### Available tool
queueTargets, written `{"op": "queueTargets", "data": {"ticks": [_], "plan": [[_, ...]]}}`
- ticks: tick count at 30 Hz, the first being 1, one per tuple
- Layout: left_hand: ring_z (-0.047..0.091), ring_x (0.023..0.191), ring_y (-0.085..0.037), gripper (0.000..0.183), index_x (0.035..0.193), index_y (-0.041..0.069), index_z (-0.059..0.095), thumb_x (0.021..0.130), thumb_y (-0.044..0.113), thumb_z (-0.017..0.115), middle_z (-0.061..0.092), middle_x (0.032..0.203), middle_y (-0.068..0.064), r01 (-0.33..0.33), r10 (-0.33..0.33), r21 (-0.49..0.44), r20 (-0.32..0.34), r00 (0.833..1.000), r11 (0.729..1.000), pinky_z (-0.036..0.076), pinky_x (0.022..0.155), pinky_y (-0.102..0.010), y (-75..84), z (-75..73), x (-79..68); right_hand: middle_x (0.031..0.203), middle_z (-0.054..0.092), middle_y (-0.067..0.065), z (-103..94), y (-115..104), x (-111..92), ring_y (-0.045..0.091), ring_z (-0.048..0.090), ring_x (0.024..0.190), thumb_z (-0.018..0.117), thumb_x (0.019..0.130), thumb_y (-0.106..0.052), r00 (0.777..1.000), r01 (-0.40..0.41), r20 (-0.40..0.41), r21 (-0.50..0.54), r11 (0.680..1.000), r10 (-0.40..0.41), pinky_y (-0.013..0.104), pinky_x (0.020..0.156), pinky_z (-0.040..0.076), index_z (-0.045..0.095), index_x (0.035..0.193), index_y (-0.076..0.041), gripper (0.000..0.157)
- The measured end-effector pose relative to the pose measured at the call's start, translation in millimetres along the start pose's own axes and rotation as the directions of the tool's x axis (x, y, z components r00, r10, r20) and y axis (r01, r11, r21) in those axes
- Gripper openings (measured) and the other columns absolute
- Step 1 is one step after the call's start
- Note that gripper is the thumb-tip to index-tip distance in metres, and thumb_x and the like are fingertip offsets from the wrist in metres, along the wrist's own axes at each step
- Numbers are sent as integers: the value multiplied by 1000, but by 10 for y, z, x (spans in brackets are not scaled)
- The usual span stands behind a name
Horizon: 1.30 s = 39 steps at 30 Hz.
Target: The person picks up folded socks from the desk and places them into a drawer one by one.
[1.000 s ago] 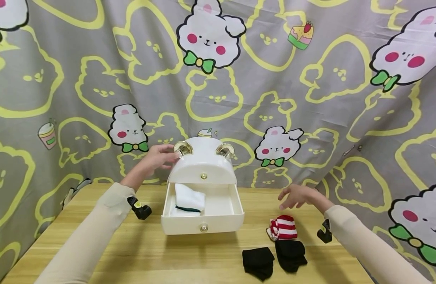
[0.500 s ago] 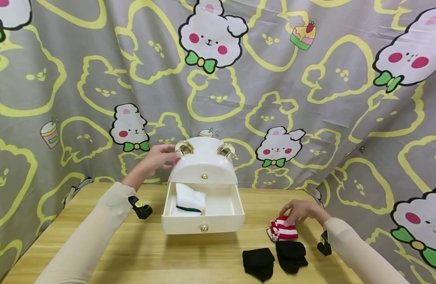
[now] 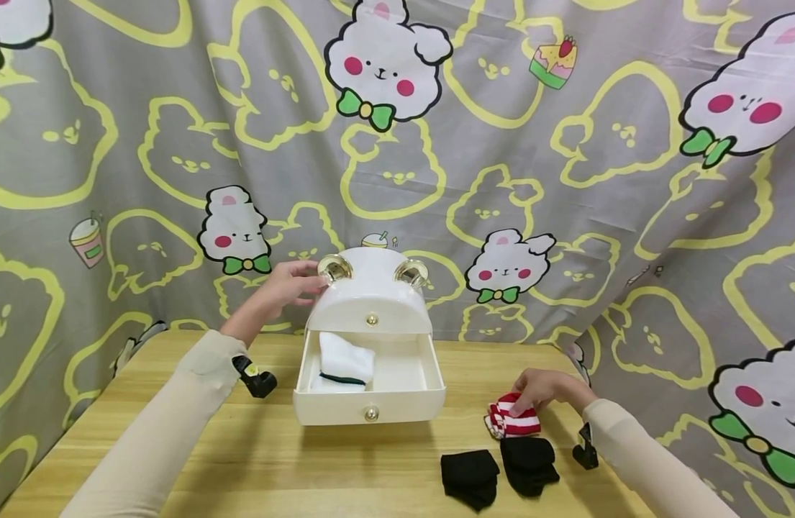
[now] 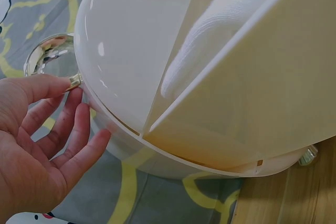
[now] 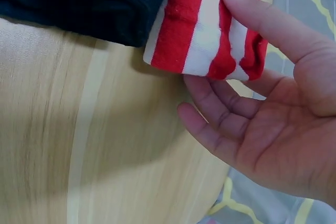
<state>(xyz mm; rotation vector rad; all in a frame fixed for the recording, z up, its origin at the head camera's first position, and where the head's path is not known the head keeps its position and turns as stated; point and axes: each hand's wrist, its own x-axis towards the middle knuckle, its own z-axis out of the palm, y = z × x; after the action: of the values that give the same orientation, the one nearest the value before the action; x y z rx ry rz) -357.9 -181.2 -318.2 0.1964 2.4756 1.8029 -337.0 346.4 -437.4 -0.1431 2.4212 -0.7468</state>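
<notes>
On the table's right side, my right hand [image 3: 546,386] pinches a folded pair of red-and-white striped socks [image 5: 191,30]. In the right wrist view its thumb lies on top of the fabric and the fingers reach underneath. My left hand [image 4: 50,135] is at the left side of a white storage box [image 3: 371,295], its thumb and a fingertip pinching the base of a gold ear [image 4: 50,56]. The box's lower drawer [image 3: 397,409] is pulled out. Inside, at its left, lie folded white socks [image 3: 347,361] with a dark green edge.
Two folded black socks bundles, one black pair [image 3: 470,478] and another black pair [image 3: 529,466], lie in front of the striped socks. The wooden table [image 3: 261,460] meets a grey patterned curtain [image 3: 397,180] behind the box. A second gold ear [image 3: 411,273] tops the box's right side.
My right hand has come down and forward onto the striped socks and now grips them. The left hand stays at the box's ear; the drawer has not moved.
</notes>
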Motion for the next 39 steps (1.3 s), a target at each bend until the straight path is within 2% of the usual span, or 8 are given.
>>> {"op": "queueTargets", "data": {"ticks": [3,7,15,20,26,32,39], "plan": [[63,118,-31,50,145,7,53,100,25,66,64,132,-21,-3,3,-2,-2,1000,1000,57,102,-48,-3,-2,1,83,73,3,20,4,14,13,66,75,85,82,-12,1000,9,10,1,1000,-9,33,71,61,72,93,-3,19],[63,120,-33,51,146,7,52,101,25,66,63,134,-22,-1,1,-6,-4,1000,1000,56,102,-48,-1,-1,-6,80,70,1,12,-9,7,10,62,70,86,81,-14,999,32,31,-2,999,-32,30,67,59,70,86,-5,18],[61,124,-36,50,146,6,52,101,23,66,62,134,-22,3,-3,-16,3,1000,1000,55,104,-49,18,11,-25,79,68,0,-15,-31,14,10,59,69,83,85,-13,994,69,80,18,997,-71,30,65,57,67,85,-5,17],[61,123,-35,50,146,6,52,101,22,65,62,135,-23,1,-1,-18,3,1000,1000,55,104,-49,17,7,-24,80,62,0,-65,-43,47,12,53,69,82,87,-13,992,78,91,89,993,-86,29,64,52,60,84,-7,23],[62,121,-32,49,145,6,53,101,23,65,61,136,-23,2,-2,-21,11,1000,1000,53,106,-51,-5,8,-21,88,60,2,-184,-98,102,14,56,77,82,86,-13,987,79,123,187,979,-103,28,65,54,53,85,-11,29],[62,122,-33,49,145,6,53,101,23,65,61,137,-23,-1,1,-26,15,1000,1000,53,106,-52,-17,10,-30,98,67,3,-385,-312,65,15,63,85,79,87,-8,969,93,206,207,974,-136,27,69,58,63,100,-6,20],[60,125,-36,49,145,6,53,101,24,65,61,136,-23,-7,8,-22,12,1000,1000,54,105,-51,-5,5,-34,105,72,7,-652,-706,-19,18,70,93,77,89,-5,964,119,213,188,975,-159,32,79,63,66,119,2,33]]}}
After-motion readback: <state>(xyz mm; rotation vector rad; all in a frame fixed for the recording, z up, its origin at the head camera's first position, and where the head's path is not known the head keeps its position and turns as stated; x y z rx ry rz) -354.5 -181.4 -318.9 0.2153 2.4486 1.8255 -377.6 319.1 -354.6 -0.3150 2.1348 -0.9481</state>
